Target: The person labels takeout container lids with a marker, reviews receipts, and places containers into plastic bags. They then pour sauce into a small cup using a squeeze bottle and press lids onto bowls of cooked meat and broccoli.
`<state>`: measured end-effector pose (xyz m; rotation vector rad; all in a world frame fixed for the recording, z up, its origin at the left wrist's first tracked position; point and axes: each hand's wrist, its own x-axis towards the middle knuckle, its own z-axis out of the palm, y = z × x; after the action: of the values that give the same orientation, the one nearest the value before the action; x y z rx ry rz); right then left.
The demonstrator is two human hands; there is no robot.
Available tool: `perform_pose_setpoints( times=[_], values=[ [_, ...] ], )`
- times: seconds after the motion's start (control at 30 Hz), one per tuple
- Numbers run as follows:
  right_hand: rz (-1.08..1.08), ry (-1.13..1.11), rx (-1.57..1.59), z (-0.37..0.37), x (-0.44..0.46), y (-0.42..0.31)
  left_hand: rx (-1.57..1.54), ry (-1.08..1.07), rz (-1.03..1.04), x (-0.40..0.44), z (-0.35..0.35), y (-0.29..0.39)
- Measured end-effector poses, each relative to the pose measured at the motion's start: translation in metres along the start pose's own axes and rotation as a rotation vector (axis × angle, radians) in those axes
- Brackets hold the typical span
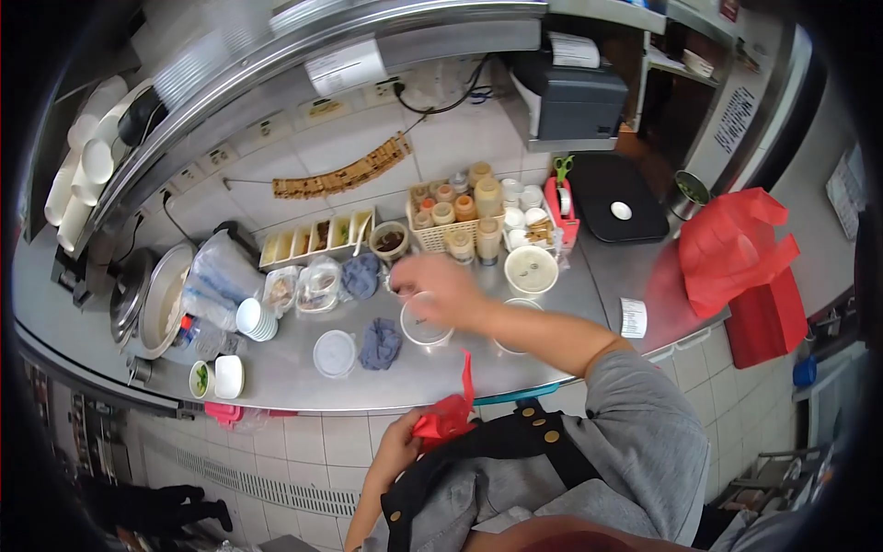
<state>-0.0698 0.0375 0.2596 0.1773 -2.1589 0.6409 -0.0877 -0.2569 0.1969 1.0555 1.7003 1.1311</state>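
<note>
- The left hand [397,449] is closed on a crumpled red bag [445,417], close to the apron [478,448] and just beyond the near edge of the table [294,391]; the bag looks gathered up rather than spread open, and whether anything is inside cannot be told
- The right hand [440,287] is blurred above the table, over the far side of the middle tub [427,324]; whether its fingers are apart or together, or hold anything, cannot be told
- The middle tub stands upright on the table and appears covered; the far tub [531,270], beyond the forearm [543,334], seems to have a lid on too
- A third tub [512,346] is partly hidden by the forearm, so its cover cannot be judged
- The round white container [335,354] sits apart to the left, beside a blue-grey cloth [380,345]
- None of these four is in the crumpled bag, so by this view any bagging of them remains undone
- A bulging red carrier bag [731,248] stands at the right end, near a printed slip [634,318]
</note>
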Motion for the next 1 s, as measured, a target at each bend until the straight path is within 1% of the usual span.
perform_pose_setpoints(
  times=[0.03, 0.07, 0.1, 0.13, 0.17, 0.2, 0.27, 0.3, 0.37, 0.43, 0.47, 0.57, 0.6, 0.67, 0.7, 0.73, 0.8, 0.83, 0.87, 0.9, 0.93, 1.0],
  values=[
    [0.009, 0.239, -0.112, -0.037, 0.010, 0.008, -0.057, -0.014, 0.014, 0.008, 0.004, 0.012],
    [-0.033, 0.418, -0.191, -0.076, 0.019, 0.023, -0.059, -0.025, 0.017, 0.015, 0.009, 0.025],
    [-0.008, 0.567, -0.360, -0.115, 0.031, 0.035, -0.115, 0.003, -0.004, 0.020, 0.014, 0.038],
    [-0.073, 0.669, -0.509, -0.157, 0.040, 0.051, -0.171, 0.033, -0.025, 0.026, 0.020, 0.048],
    [0.013, 0.759, -0.505, -0.185, 0.048, 0.066, -0.103, 0.022, 0.068, 0.031, 0.026, 0.055],
    [0.013, 0.798, -0.533, -0.213, 0.053, 0.084, -0.107, 0.018, 0.068, 0.035, 0.033, 0.056],
    [0.144, 0.797, -0.645, -0.252, 0.064, 0.103, -0.180, -0.050, 0.241, 0.048, 0.047, 0.049],
    [0.148, 0.788, -0.676, -0.268, 0.070, 0.107, -0.182, -0.049, 0.242, 0.053, 0.053, 0.042],
    [0.151, 0.776, -0.705, -0.292, 0.080, 0.120, -0.333, -0.089, 0.128, 0.059, 0.063, 0.029],
    [0.104, 0.697, -0.790, -0.308, 0.091, 0.131, -0.315, -0.078, 0.101, 0.063, 0.073, 0.041],
    [0.102, 0.698, -0.788, -0.312, 0.093, 0.135, -0.294, -0.072, 0.071, 0.064, 0.077, 0.048],
    [0.352, 0.530, -0.838, -0.318, 0.105, 0.141, -0.253, -0.066, 0.047, 0.067, 0.089, 0.064],
    [0.349, 0.531, -0.837, -0.317, 0.107, 0.140, -0.253, -0.064, 0.049, 0.071, 0.092, 0.064],
    [0.550, 0.484, -0.825, -0.315, 0.111, 0.140, -0.116, -0.012, 0.328, 0.079, 0.097, 0.061],
    [0.592, 0.458, -0.805, -0.318, 0.112, 0.143, -0.116, -0.009, 0.328, 0.080, 0.099, 0.062],
    [0.590, 0.457, -0.802, -0.319, 0.112, 0.145, -0.109, -0.014, 0.356, 0.081, 0.100, 0.063],
    [0.529, 0.538, -0.635, -0.321, 0.112, 0.150, -0.100, -0.016, 0.383, 0.083, 0.103, 0.065],
    [0.527, 0.537, -0.632, -0.325, 0.111, 0.153, -0.174, -0.004, 0.362, 0.084, 0.107, 0.066],
    [0.486, 0.557, -0.494, -0.329, 0.110, 0.155, -0.249, 0.008, 0.341, 0.085, 0.110, 0.068],
    [0.445, 0.573, -0.356, -0.330, 0.111, 0.150, -0.251, 0.012, 0.339, 0.086, 0.111, 0.071],
    [0.365, 0.627, -0.281, -0.328, 0.108, 0.143, -0.275, 0.009, 0.295, 0.087, 0.112, 0.077],
    [0.258, 0.586, 0.028, -0.323, 0.097, 0.138, -0.301, 0.016, 0.247, 0.095, 0.106, 0.086]
  ],
)
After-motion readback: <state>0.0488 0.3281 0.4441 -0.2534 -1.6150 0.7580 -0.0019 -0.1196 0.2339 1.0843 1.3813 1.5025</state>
